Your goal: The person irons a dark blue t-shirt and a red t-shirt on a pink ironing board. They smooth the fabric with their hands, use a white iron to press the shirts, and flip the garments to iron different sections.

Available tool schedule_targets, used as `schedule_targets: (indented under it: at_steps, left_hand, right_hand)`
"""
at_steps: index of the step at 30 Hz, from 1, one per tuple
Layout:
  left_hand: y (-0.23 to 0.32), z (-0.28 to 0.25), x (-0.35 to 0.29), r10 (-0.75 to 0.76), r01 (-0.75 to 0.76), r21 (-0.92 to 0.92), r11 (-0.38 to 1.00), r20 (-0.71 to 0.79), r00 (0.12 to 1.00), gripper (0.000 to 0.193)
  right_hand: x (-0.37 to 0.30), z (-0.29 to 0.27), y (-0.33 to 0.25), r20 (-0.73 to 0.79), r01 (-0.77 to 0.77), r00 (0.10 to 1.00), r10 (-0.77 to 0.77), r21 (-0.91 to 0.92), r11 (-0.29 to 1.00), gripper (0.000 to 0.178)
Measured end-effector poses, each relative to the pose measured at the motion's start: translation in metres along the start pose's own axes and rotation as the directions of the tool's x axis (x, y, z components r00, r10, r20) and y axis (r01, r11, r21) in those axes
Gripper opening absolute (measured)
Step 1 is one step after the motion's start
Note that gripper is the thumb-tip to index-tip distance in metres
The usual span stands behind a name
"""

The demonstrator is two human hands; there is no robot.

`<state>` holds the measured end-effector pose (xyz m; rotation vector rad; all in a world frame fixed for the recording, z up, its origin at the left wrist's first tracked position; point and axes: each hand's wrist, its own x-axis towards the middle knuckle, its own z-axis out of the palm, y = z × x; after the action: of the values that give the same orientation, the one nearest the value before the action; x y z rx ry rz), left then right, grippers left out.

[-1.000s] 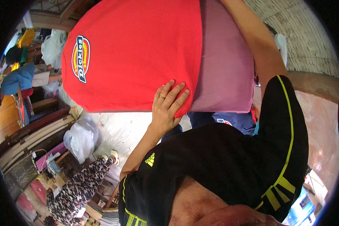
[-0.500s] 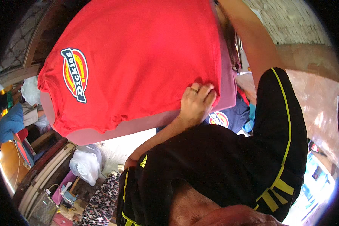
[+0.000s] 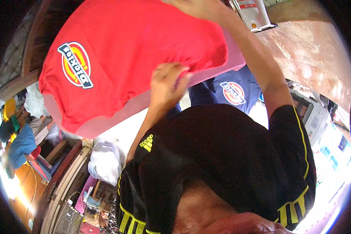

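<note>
A red T-shirt (image 3: 128, 46) with a round yellow, white and navy printed emblem (image 3: 75, 64) is spread over a pink padded board (image 3: 138, 102). My left hand (image 3: 168, 86), slightly blurred, is closed on the shirt's near edge, where the cloth gathers into small creases by the fingers. Reaching across to the shirt's far side is my right hand (image 3: 195, 7); its fingertips run to the top edge of the view, so their grip does not show clearly. Below the board lies a navy garment (image 3: 222, 89) with a similar emblem.
Beyond my right forearm stands a white and red object (image 3: 255, 15) with a metal frame. White plastic bags (image 3: 105, 162) sit at the lower left, near stacked poles (image 3: 62, 177). A grey-white machine (image 3: 314, 119) stands at the right.
The shirt's right end has shifted left and its near edge has bunched. My left hand has moved left and away from me; my right hand has come into view over the far side.
</note>
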<state>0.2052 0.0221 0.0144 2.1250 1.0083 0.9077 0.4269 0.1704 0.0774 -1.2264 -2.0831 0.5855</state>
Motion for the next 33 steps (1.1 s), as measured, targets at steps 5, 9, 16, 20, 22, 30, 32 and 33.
schedule_targets:
  at_steps: [5,9,16,20,22,30,32,33]
  left_hand:
    - [-0.025,-0.077,-0.063,-0.139,0.279,0.568,0.775,-0.277,0.951,0.020]
    - [-0.049,-0.096,-0.131,-0.154,0.254,0.392,0.885,-0.269,0.951,0.026]
    - [-0.112,-0.217,-0.189,0.011,0.575,0.575,0.582,-0.713,0.701,0.038]
    - [-0.183,-0.288,-0.217,-0.147,0.780,0.321,0.537,-0.875,0.461,0.055]
    - [-0.205,-0.308,-0.227,-0.273,0.842,0.202,0.501,-0.886,0.375,0.058]
    - [-0.222,-0.340,-0.208,-0.522,0.816,-0.012,0.578,-0.774,0.359,0.040]
    - [-0.226,-0.347,-0.222,-0.515,0.805,-0.022,0.592,-0.779,0.357,0.039]
    - [-0.225,-0.345,-0.230,-0.515,0.801,-0.032,0.597,-0.781,0.353,0.038]
  right_hand:
    - [-0.122,0.023,-0.006,-0.185,-0.179,0.971,0.154,-0.130,0.975,0.024]
    - [-0.210,0.058,-0.012,-0.272,-0.208,0.957,0.101,-0.398,0.894,0.026]
    - [-0.213,0.063,-0.044,-0.233,-0.158,0.971,0.049,-0.478,0.864,0.034]
    - [-0.152,0.102,-0.073,-0.109,0.047,0.990,-0.085,-0.310,0.950,0.041]
    - [-0.109,0.145,-0.112,0.089,0.227,0.973,-0.213,-0.200,0.953,0.046]
    - [-0.058,0.255,-0.168,0.276,0.471,0.847,-0.455,0.006,0.882,0.037]
    - [-0.054,0.259,-0.162,0.393,0.421,0.826,-0.405,0.051,0.906,0.030]
    - [-0.052,0.260,-0.161,0.455,0.392,0.806,-0.378,0.068,0.917,0.026]
